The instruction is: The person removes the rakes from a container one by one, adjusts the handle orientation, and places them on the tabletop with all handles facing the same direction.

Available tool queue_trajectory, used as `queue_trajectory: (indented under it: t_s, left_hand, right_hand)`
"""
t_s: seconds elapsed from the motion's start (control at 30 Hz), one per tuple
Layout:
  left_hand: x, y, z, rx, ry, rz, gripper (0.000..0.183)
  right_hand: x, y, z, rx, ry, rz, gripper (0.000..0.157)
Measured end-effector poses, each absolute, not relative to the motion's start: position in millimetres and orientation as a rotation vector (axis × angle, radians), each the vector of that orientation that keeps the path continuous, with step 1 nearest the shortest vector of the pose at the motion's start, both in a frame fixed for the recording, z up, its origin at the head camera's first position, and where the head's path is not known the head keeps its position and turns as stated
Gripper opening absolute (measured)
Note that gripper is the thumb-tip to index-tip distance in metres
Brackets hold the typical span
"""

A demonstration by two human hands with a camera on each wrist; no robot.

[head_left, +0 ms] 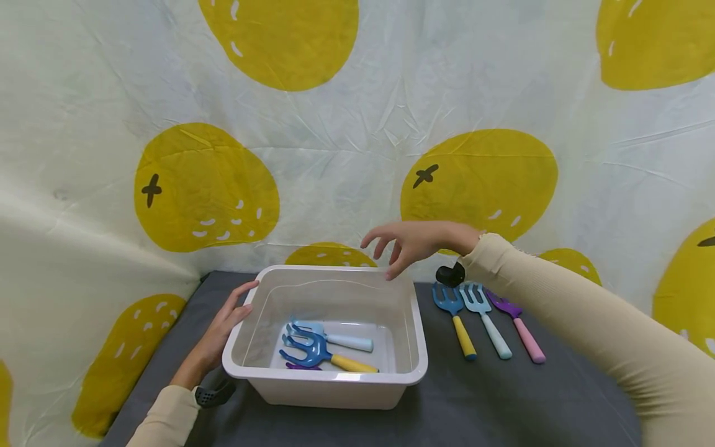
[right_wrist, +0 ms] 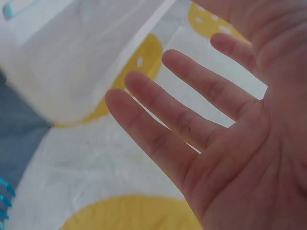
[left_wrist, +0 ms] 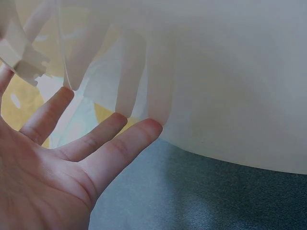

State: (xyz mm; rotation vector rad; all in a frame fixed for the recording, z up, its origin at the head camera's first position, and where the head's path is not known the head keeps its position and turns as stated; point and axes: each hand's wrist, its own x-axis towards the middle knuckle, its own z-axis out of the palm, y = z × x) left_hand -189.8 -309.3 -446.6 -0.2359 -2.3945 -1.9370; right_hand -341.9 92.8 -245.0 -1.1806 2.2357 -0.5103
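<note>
A white plastic basin [head_left: 329, 391] stands on the dark tabletop. My left hand [head_left: 223, 326] is at its left side; in the left wrist view straight fingers [left_wrist: 124, 143] touch the outer wall with their tips. Above the basin's back right rim hovers my right hand [head_left: 413, 242], empty, its fingers spread and slightly bent. Inside the basin lie a blue garden hand fork [head_left: 318, 351] with a yellow handle and a light blue hand fork [head_left: 349, 341]. A purple piece [head_left: 301, 366] shows under the blue fork, mostly hidden.
Right of the basin three hand forks lie side by side: a blue one with a yellow handle [head_left: 463, 338], a light blue one [head_left: 494, 335] and a purple one with a pink handle [head_left: 527, 338]. A white cloth [head_left: 346, 167] with yellow fruit shapes hangs behind the table [head_left: 458, 410].
</note>
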Motion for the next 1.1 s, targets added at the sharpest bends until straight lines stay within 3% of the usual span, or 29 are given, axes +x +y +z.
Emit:
queue_trajectory:
  t_s: [0.27, 0.77, 1.1]
  left_hand:
    - [-191, -309, -446, -0.225, -2.394, -1.932, 0.056]
    - [-191, -310, -446, -0.244, -2.402, -1.904, 0.055]
    - [-190, -312, -446, -0.267, -2.406, -1.904, 0.055]
  right_hand:
    - [-339, 54, -273, -1.247, 2.139, -0.444, 0.072]
    - [-325, 1, -353, -1.103, 2.011, -0.419, 0.054]
    - [-314, -16, -387, -0.956, 1.971, -0.286, 0.053]
